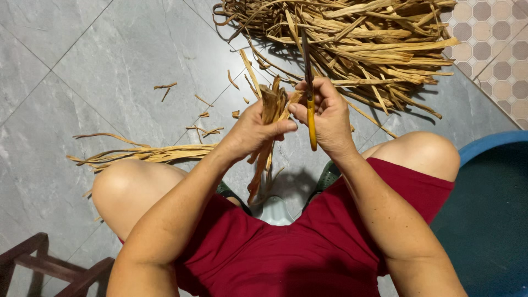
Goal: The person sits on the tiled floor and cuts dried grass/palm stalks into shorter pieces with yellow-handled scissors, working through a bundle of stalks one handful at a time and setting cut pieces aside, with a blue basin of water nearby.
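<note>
Fingers: left hand (254, 131) fingers (278, 126) clenched round a bundle of dried strips (270, 110); right hand (329, 115) fingers closed on a yellow-handled knife (311, 122), thumb pressed to the bundle.
Bundle position: between both hands, upright, its frayed top above the left thumb, loose ends hanging down between the knees.
Knife: dark blade pointing away from the person, handle running down across the right palm.
Arm pose: both forearms reach forward from the red shorts (286, 247) and meet over the grey tiled floor (110, 49); hands touching at the bundle.
Near left: flat sheaf of strips (148, 154) beside the left knee.
Middle: short offcuts (206, 115) scattered on the floor.
Far: big heap of dried fibre (374, 44) beyond the hands.
Right edge: blue basin (489, 209).
</note>
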The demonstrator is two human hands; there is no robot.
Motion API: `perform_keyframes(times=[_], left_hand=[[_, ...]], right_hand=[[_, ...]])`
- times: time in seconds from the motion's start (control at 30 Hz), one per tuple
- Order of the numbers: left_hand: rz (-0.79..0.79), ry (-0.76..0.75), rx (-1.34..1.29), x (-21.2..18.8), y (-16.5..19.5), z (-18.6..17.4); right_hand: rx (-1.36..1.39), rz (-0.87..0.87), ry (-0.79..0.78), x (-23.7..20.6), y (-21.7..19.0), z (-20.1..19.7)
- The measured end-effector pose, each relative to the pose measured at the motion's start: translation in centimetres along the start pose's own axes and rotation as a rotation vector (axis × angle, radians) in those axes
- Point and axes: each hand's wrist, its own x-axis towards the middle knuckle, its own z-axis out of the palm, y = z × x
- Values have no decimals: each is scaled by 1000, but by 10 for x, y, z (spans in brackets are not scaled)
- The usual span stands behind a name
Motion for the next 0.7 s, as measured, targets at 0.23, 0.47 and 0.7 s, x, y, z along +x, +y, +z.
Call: perform_keyframes(times=[0.23,0.47,0.7], left_hand=[[-83,32,-10,1,-4,8],[-68,-95,87,1,-3,12],[-259,-224,-459,-3,7,-5]], right_hand=[[77,-147,73,4,-12,-15],[147,-70,-37,1,-10,-1],[410,-79,-169,1,-19,-20]])
